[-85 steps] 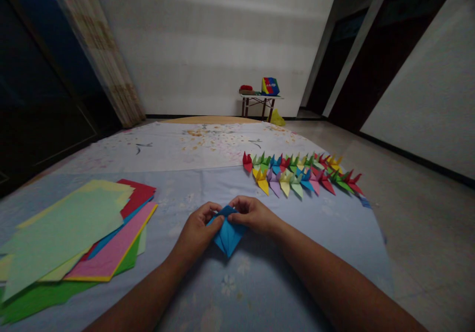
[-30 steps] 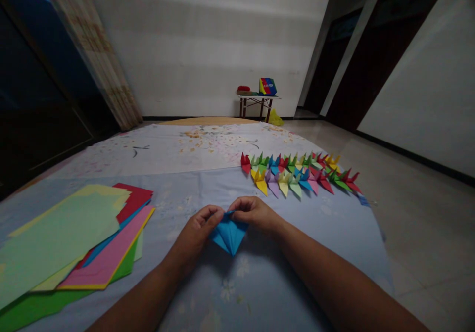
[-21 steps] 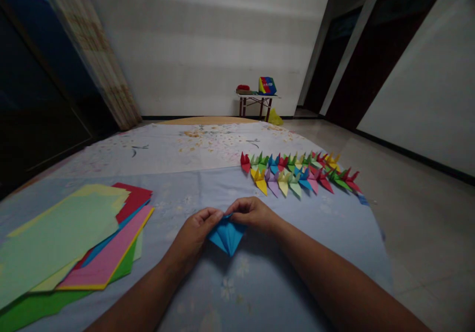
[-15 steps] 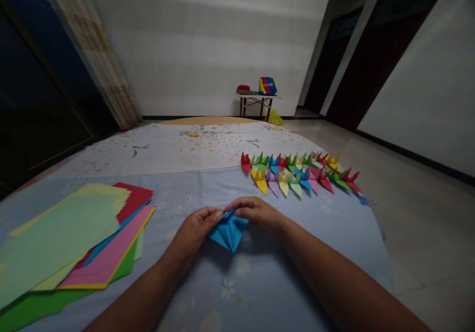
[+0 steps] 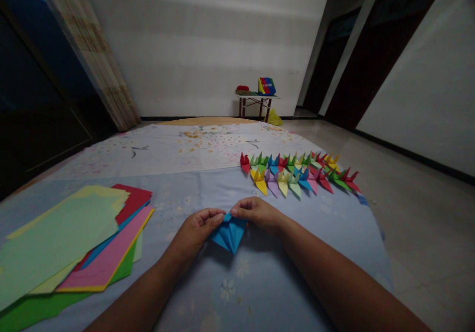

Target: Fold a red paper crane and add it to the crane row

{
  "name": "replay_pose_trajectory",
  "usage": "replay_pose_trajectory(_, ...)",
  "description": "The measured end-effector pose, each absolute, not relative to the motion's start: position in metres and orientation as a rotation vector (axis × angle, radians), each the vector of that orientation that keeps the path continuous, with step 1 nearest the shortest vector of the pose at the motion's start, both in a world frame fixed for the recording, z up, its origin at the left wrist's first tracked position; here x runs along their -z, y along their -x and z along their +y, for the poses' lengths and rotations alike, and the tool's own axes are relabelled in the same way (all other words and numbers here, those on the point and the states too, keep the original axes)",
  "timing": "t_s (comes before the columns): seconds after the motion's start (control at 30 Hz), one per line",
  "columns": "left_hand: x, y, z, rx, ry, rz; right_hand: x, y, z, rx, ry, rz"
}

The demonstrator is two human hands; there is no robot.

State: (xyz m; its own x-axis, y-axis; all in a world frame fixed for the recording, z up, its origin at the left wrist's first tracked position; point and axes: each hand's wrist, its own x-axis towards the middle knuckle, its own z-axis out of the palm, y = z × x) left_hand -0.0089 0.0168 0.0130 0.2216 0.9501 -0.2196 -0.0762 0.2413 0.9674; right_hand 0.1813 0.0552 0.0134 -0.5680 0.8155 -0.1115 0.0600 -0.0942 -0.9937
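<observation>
A piece of folded blue origami paper (image 5: 229, 235) is held between both hands just above the table, its point toward me and crease lines fanning across it. My left hand (image 5: 202, 225) pinches the paper's upper left corner between thumb and fingers. On the upper right corner my right hand (image 5: 256, 212) has a similar pinch, thumb near the top edge. A narrow strip along the top edge looks folded over. The paper's underside is hidden.
Folded paper cranes (image 5: 282, 181) in many colours stand in two rows at the right. Coloured paper sheets (image 5: 63, 238) lie stacked at the left. A flowered cloth (image 5: 178, 188) covers the round table. Against the far wall stands a small side table (image 5: 256, 97).
The right thumb has come up to the paper's top edge, and the fingers have shifted slightly right. The top strip now shows more flatly between the two hands.
</observation>
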Motion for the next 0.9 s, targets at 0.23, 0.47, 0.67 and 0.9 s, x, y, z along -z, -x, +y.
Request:
replay_pose_trajectory(0.23,-0.018,0.009,0.015,-0.847,-1.025,1.086,-0.011,-0.181,0.054,-1.810,0.943,-1.529)
replay_pose_trajectory(0.47,-0.014,0.009,0.016,-0.868,-0.990,1.057,-0.012,-0.179,0.053,-1.820,0.930,-1.505)
replay_pose_trajectory(0.67,-0.013,0.008,0.015,-0.883,-1.011,1.095,-0.006,-0.175,0.053,-1.746,0.944,-1.536)
replay_pose_trajectory(0.9,-0.022,0.007,0.013,-0.888,-0.982,1.050,-0.016,-0.177,0.051,-1.759,0.881,-1.634)
